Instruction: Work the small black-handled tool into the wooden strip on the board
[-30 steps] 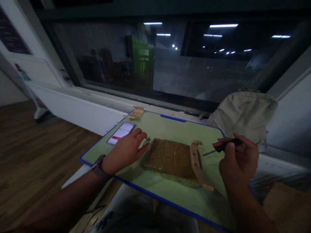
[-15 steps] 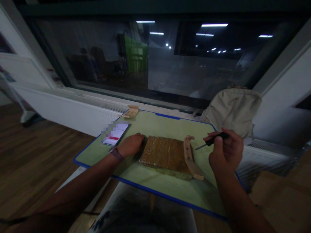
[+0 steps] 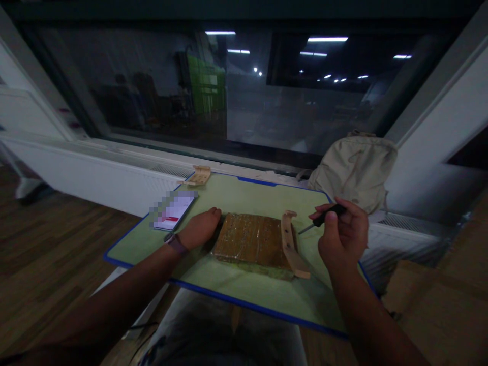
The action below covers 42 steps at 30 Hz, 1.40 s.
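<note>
My right hand (image 3: 345,234) is closed round the black handle of a screwdriver (image 3: 328,215), its thin metal shaft pointing left and down. The tip is just right of a curved pale wooden piece (image 3: 290,245) with dark spots along it. That piece lies against the right edge of a flat brown package (image 3: 251,239) wrapped in shiny clear film. My left hand (image 3: 200,227), with a watch at the wrist, rests at the package's left side. Its fingers are drawn together, and what they may hold is hidden.
A phone (image 3: 177,209) lies left on the green blue-edged tabletop (image 3: 244,291). Another curved wooden piece (image 3: 199,176) sits at the far left corner. Beyond the far right edge leans a beige backpack (image 3: 354,170). A window and radiator (image 3: 102,170) stand behind; cardboard (image 3: 423,305) is at the right.
The whole view has shifted slightly, so everything appears further left. My right hand still grips the screwdriver near the wooden piece, and my left hand stays beside the package.
</note>
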Each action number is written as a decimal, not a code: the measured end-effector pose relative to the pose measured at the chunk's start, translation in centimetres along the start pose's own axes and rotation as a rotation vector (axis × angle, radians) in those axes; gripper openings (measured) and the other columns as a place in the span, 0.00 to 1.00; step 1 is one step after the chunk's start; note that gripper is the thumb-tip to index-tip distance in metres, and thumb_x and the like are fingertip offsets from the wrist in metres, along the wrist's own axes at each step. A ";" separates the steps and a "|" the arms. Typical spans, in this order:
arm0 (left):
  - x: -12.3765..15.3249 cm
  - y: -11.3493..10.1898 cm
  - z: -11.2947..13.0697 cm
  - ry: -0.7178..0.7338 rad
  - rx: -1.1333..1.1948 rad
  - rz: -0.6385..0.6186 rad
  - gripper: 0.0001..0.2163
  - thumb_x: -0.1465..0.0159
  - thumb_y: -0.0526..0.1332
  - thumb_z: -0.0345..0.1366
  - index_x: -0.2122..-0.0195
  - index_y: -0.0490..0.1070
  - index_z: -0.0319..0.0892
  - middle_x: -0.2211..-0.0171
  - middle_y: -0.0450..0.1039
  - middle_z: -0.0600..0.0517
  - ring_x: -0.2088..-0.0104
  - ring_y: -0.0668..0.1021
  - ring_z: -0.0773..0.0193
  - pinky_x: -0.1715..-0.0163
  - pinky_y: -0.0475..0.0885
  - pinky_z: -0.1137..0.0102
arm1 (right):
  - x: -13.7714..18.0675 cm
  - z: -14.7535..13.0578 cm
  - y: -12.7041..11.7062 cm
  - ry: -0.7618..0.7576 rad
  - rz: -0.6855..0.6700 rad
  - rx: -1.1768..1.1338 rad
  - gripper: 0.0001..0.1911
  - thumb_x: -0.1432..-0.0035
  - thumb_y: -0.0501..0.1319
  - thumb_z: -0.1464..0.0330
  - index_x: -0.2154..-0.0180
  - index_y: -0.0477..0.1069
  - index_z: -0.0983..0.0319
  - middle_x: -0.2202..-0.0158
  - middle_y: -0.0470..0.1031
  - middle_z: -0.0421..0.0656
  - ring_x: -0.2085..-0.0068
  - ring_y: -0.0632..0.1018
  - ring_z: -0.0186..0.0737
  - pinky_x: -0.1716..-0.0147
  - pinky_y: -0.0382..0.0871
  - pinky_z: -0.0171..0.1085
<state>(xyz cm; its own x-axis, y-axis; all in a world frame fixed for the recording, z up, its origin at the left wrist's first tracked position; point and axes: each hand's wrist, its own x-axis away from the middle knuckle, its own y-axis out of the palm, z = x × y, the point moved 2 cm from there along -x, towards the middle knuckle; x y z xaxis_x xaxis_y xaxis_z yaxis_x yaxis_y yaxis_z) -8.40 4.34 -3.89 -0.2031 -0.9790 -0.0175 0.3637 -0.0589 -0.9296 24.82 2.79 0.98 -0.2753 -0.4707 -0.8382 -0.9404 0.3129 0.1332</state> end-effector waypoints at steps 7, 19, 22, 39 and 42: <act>0.9 -4.1 2.7 0.217 0.500 0.133 0.12 0.20 0.59 0.45 0.47 0.73 0.41 0.58 0.78 0.47 0.59 0.81 0.58 0.59 0.79 0.65 | 0.0 0.0 -0.3 -0.045 -0.039 0.113 0.10 0.22 0.58 0.61 0.46 0.72 0.55 0.64 0.75 0.38 0.68 0.79 0.36 0.66 0.73 0.39; -0.9 -3.8 16.0 0.537 1.184 -0.129 0.18 0.25 0.64 0.55 0.55 0.66 0.45 0.75 0.66 0.60 0.79 0.66 0.70 0.77 0.61 0.77 | 0.6 -2.7 -0.3 -0.027 -0.361 0.080 0.12 0.33 0.70 0.64 0.49 0.76 0.56 0.75 0.71 0.33 0.78 0.72 0.33 0.77 0.65 0.33; -1.9 -2.5 17.9 0.525 1.212 -0.194 0.19 0.26 0.65 0.55 0.57 0.64 0.46 0.76 0.66 0.61 0.81 0.65 0.71 0.78 0.61 0.77 | 0.3 -3.0 -0.1 0.006 -0.337 0.071 0.06 0.34 0.70 0.69 0.55 0.79 0.55 0.70 0.80 0.38 0.71 0.80 0.36 0.71 0.73 0.34; 0.7 -1.4 13.7 1.013 -0.025 0.057 0.11 0.24 0.56 0.30 0.52 0.79 0.40 0.54 0.80 0.43 0.52 0.81 0.47 0.47 0.77 0.50 | -1.5 -2.5 -1.7 0.090 -0.846 0.370 0.07 0.36 0.67 0.75 0.67 0.76 0.59 0.69 0.83 0.41 0.68 0.83 0.39 0.66 0.73 0.34; 0.7 -1.0 13.7 1.010 -0.012 0.079 0.10 0.24 0.57 0.31 0.54 0.80 0.38 0.53 0.81 0.41 0.51 0.82 0.46 0.46 0.78 0.49 | -1.2 -2.7 -1.4 0.042 -0.939 0.392 0.08 0.37 0.66 0.78 0.65 0.76 0.59 0.68 0.83 0.42 0.67 0.83 0.39 0.65 0.73 0.34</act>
<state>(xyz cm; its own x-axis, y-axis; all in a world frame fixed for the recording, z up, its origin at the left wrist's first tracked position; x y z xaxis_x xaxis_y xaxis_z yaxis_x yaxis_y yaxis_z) 3.51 1.07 2.05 -0.8547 -0.3563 -0.3775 0.4018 0.0063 -0.9157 25.97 0.71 3.21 0.5264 -0.6914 -0.4949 -0.6508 0.0469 -0.7578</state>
